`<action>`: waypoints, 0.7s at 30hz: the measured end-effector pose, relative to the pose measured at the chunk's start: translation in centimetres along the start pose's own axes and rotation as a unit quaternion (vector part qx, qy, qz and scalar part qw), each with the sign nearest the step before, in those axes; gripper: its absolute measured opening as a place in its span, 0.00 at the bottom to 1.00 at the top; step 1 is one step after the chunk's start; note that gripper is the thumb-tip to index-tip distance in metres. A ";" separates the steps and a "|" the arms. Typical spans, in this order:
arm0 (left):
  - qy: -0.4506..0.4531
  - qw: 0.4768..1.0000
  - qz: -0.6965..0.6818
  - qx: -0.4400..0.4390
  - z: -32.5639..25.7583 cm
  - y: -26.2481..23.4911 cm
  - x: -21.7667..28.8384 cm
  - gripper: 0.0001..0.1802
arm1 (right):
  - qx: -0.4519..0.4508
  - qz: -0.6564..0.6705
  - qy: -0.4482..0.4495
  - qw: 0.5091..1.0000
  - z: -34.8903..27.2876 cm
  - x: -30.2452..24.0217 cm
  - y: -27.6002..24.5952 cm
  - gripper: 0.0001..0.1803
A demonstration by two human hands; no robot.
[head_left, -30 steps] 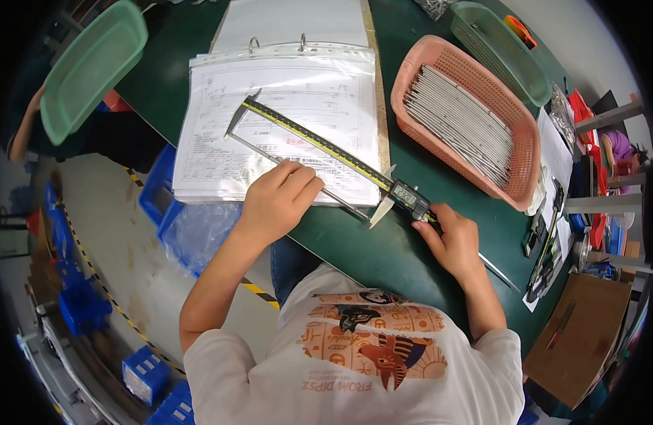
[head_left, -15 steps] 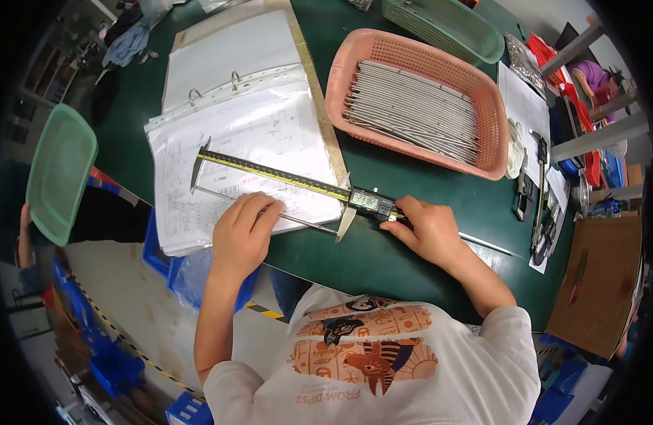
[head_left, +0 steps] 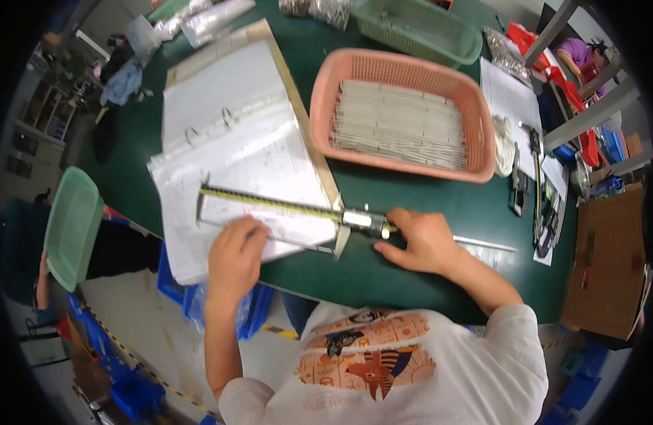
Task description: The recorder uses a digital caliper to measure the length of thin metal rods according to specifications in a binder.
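Observation:
A digital caliper [head_left: 270, 200] with a black and yellow beam lies across an open ring binder's drawings. My right hand [head_left: 426, 242] grips its display end between thumb and fingers. Along the caliper, between its jaws, runs a thin metal rod [head_left: 298, 244]. My left hand [head_left: 234, 256] pinches that rod near its middle, and the fingers hide part of it. The rod's right end is by the sliding jaw [head_left: 342, 241]; its left end is near the fixed jaw [head_left: 200, 205]. The display reading is blurred.
Beyond my hands, a pink basket [head_left: 319, 120] holds many thin metal rods [head_left: 401, 124]. A green basket [head_left: 468, 49] stands behind it. Another rod [head_left: 486, 244] lies right of my hand. More calipers [head_left: 535, 163] lie on the right. At left, a person holds a green tray [head_left: 73, 227].
The view has shifted, so the table and baskets sit differently and look blurred. Both hands keep their hold on the rod and caliper; my right thumb sits slightly farther from the caliper's body.

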State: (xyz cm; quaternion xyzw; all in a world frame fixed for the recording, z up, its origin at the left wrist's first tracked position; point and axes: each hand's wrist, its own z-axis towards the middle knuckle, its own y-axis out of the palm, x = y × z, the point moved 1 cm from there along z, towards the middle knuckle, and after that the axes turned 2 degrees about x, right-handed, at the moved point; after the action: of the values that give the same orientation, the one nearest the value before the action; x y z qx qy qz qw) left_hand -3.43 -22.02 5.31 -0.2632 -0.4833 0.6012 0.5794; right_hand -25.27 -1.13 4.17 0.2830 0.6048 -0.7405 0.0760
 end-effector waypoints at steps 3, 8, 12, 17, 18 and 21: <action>0.018 1.000 -0.001 0.010 -0.6 0.3 -0.3 0.11 | 0.014 -0.002 -0.009 1.000 -0.1 0.0 0.8 0.19; 0.035 0.999 0.004 0.013 -1.3 0.7 -0.4 0.08 | -0.018 -0.010 -0.007 1.000 -0.6 0.0 1.2 0.18; 0.055 0.998 0.023 -0.016 -0.9 0.2 -0.4 0.08 | -0.032 -0.019 -0.013 0.999 -0.6 0.4 0.8 0.17; 0.117 0.990 0.024 0.071 3.2 -1.8 1.8 0.09 | -0.014 -0.014 -0.012 1.000 -0.1 1.0 0.9 0.17; 0.137 0.986 0.026 0.087 5.1 -1.9 2.7 0.10 | -0.014 -0.021 -0.017 1.000 0.1 1.0 0.9 0.17; 0.235 0.967 0.004 0.102 11.7 0.9 5.1 0.08 | -0.010 -0.037 -0.027 0.999 0.2 1.2 0.9 0.18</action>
State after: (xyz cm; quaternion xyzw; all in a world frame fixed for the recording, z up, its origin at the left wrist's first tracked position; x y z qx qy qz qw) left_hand -15.09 -20.28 10.35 -0.3386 -0.2685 0.5705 0.6984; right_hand -25.90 -1.27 2.86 0.2399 0.6202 -0.7438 0.0676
